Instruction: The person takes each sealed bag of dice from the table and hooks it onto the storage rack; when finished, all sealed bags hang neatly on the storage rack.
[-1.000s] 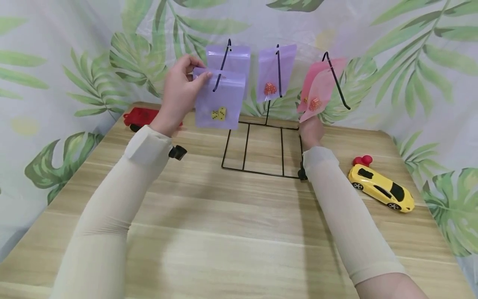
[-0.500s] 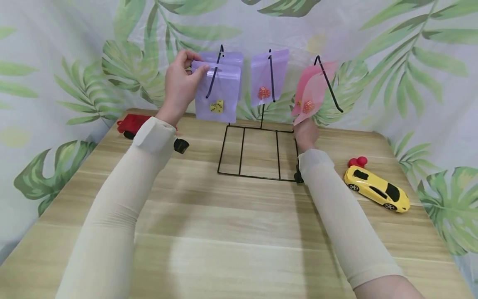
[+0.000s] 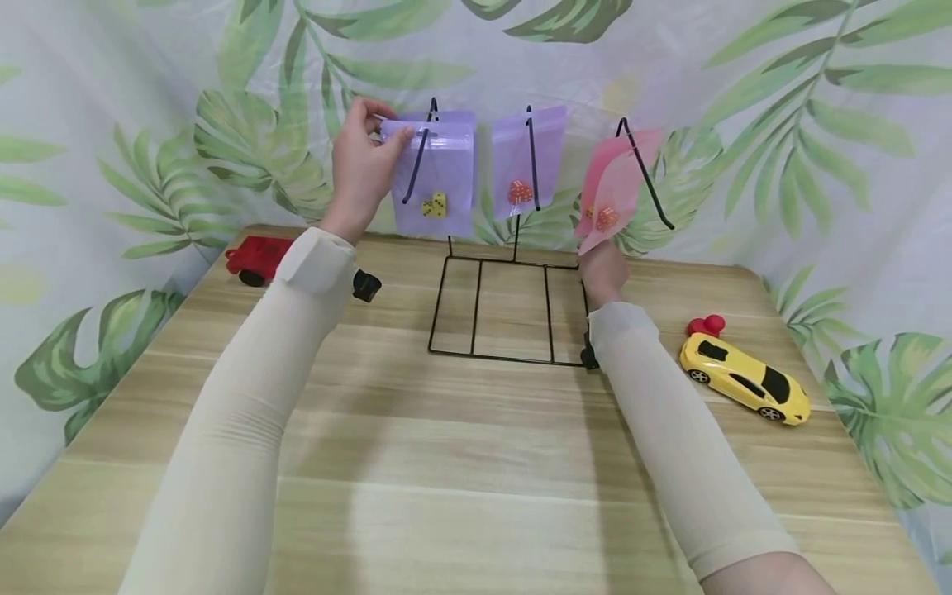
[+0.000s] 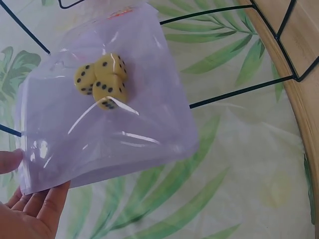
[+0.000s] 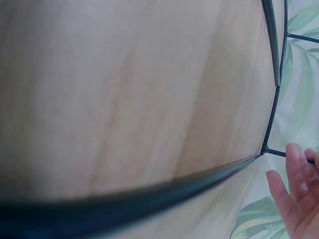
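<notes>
My left hand (image 3: 364, 169) pinches the upper left corner of a purple zip bag (image 3: 455, 178) between thumb and fingers. Yellow dice (image 4: 102, 82) show through its film in the left wrist view. The bag hangs on the left hook (image 3: 413, 175) of a black wire rack (image 3: 491, 357), close in front of another purple bag. Low on the rack's right side, my right hand (image 3: 604, 268) holds a wire upright, its fingertips (image 5: 292, 152) at the wire in the right wrist view. A pink bag (image 3: 621, 182) partly covers this hand from above.
A purple bag with red dice (image 3: 520, 192) hangs on the middle hook, and pink bags on the right one. At the table's right lie a yellow toy car (image 3: 744, 380) and a red knobbed object (image 3: 706, 325). A red toy vehicle (image 3: 256, 258) stands left, partly behind my left arm.
My left hand has slid the front purple bag back along the left hook, up to the bag behind it. The right hand keeps its place on the rack; the head view has shifted slightly.
</notes>
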Demonstrator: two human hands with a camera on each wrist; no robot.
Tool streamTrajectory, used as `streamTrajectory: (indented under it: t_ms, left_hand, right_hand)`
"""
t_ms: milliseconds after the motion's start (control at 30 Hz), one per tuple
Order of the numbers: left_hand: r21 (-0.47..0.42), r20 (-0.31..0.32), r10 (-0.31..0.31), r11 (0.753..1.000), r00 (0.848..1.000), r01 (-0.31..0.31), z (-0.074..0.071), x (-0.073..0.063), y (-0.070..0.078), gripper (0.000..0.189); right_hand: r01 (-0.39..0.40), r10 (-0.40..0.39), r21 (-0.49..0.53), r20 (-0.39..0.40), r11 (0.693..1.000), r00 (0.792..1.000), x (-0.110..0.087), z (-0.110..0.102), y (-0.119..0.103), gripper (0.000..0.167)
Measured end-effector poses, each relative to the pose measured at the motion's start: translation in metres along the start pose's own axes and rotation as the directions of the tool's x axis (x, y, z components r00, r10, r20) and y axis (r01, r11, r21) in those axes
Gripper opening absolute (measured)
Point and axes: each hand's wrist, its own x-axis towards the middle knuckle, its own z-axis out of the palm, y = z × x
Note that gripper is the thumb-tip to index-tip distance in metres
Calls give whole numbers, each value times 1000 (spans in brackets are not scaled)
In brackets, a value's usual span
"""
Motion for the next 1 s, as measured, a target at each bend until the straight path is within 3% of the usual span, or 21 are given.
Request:
streamTrajectory:
  t_ms: [367, 567, 700, 867, 1000]
  left_hand:
    - [37, -26, -16, 999, 1000, 17, 4, 8, -4, 29]
    - [57, -27, -24, 998, 999, 25, 3, 11, -8, 38]
    - [112, -78, -6, 994, 997, 15, -4, 10, -13, 48]
    - [157, -183, 43, 988, 982, -14, -16, -6, -19, 33]
    - [277, -148, 84, 960, 985, -40, -21, -31, -27, 20]
  right_hand:
    - [2, -2, -5, -13, 1000, 1000, 0, 1, 0, 27]
    - [-10, 10, -21, -1, 1000, 1000, 2, 1, 0, 22]
    - [5, -5, -30, -12, 1000, 1000, 4, 3, -2, 25]
    - [28, -28, -6, -25, 1000, 999, 5, 2, -5, 27]
    - [33, -33, -29, 0, 999, 999, 6, -2, -7, 33]
